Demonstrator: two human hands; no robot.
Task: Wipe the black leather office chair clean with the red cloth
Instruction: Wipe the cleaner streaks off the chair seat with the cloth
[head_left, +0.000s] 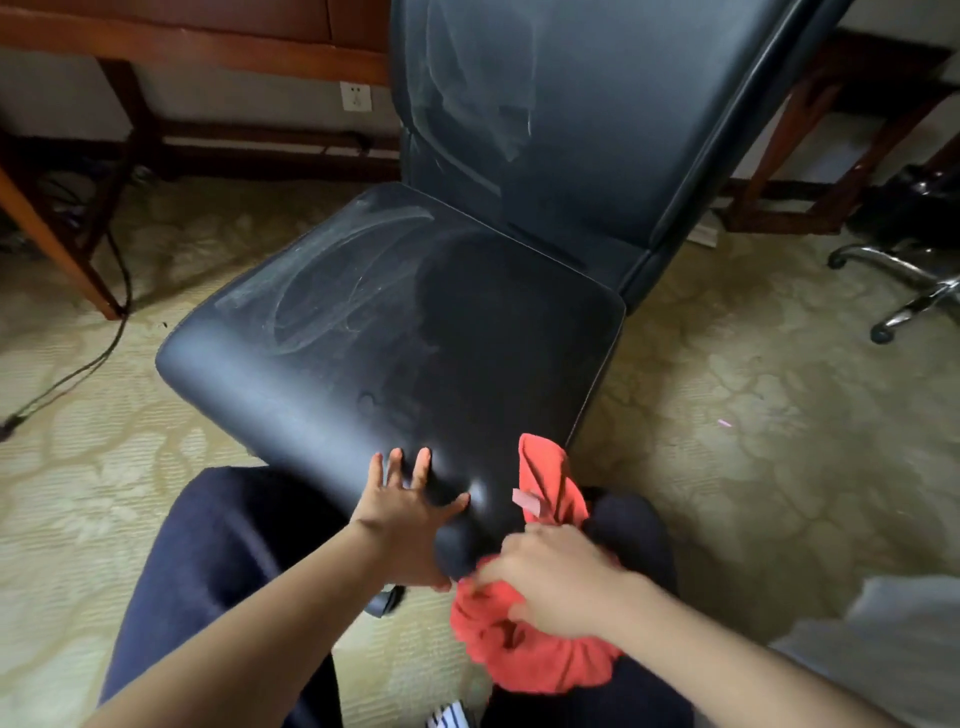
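head view: only camera I had.
chair: black leather office chair (519, 332) stood on the carpet (727, 415) straight ahead of the person, front edge of the seat (322, 395) against their knees, backrest (597, 130) at the far end.
dust: pale dust smears (332, 291) on the far-left part of the seat, more on the backrest; near-right part looked darker, cleaner I'd judge.
red cloth (535, 660): bunched at the seat's front-right corner, part draped up onto the edge, the rest hanging below it.
right hand (550, 582): fingers curled into the cloth, gripping it; motion-blurred, palm down at the corner.
left hand (402, 506): flat, fingers spread, pressing the front edge, holding nothing.
key relation: dirty patch lay forward and left of the cloth hand, across the seat; left hand sat nearer to it but had no cloth.
my read: right arm would need to reach diagonally forward-left.
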